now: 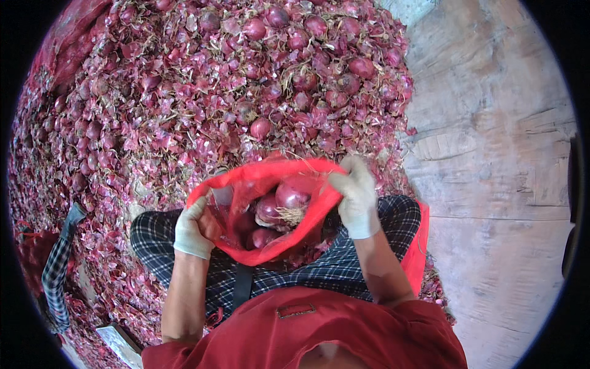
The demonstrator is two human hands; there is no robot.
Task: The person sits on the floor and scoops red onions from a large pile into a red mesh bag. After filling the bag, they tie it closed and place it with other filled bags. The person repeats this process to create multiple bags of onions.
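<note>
A red mesh bag [251, 256] is held with its mouth stretched wide between my two gloved hands, above my crossed legs. My left hand [196, 228], in a pale knit glove, grips the left side of the rim. On the right side, my right hand [357, 198], gloved the same way, pinches the rim with thumb and fingers. Several red onions [293, 193] lie inside the bag, one with dry roots showing. The bottom of the bag is hidden between my legs.
A broad heap of red onions [260, 128] and loose skins spreads ahead and to the left. Pale sheeting [488, 184] covers the ground on the right. Another person's checked sleeve [57, 270] shows at the far left, near a flat pale board [120, 343]. Red material [417, 258] lies beside my right knee.
</note>
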